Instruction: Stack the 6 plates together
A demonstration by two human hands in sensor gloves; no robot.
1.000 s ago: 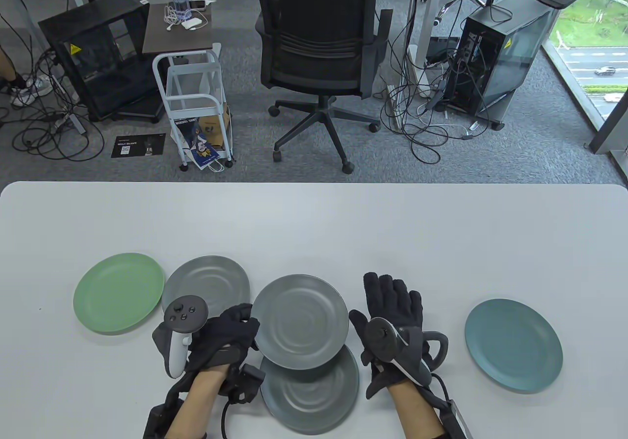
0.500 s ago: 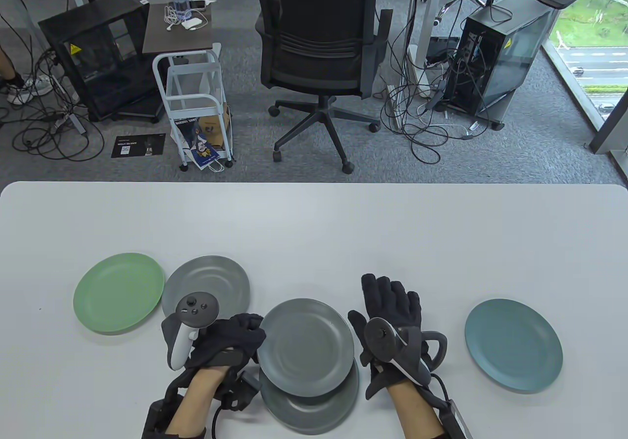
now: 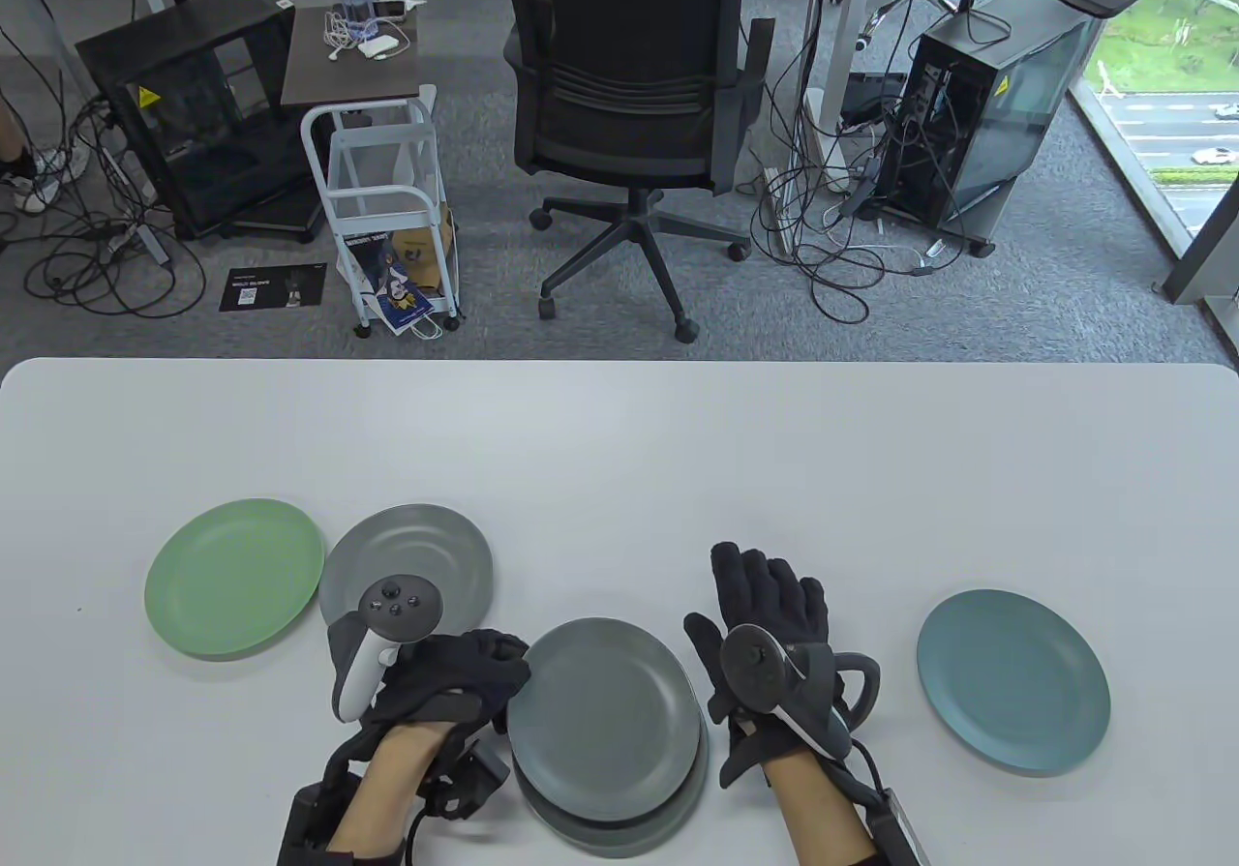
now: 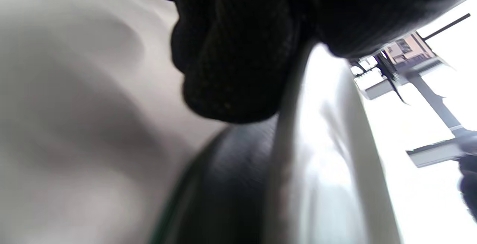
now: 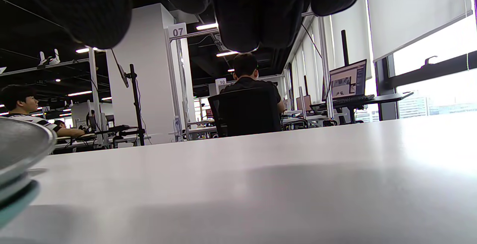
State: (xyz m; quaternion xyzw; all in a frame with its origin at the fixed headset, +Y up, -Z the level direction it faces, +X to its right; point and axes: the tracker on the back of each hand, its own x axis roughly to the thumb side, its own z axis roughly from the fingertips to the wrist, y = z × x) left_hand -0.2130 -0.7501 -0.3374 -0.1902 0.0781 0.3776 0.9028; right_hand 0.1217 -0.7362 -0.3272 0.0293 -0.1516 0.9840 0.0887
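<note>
A green plate (image 3: 234, 577) lies at the far left, with a grey plate (image 3: 411, 552) just beside it on the right. Nearer, the left hand (image 3: 450, 687) grips the left rim of the top plate (image 3: 602, 704), which sits over a stack (image 3: 629, 822) at the table's (image 3: 619, 440) near edge, offset slightly to the far side. The right hand (image 3: 774, 634) rests flat just right of the stack, fingers (image 3: 765, 576) spread, holding nothing. A teal plate (image 3: 1012, 679) lies well apart at the right.

Three grey plates (image 3: 602, 701), one green (image 3: 234, 577), one teal (image 3: 1012, 680).
</note>
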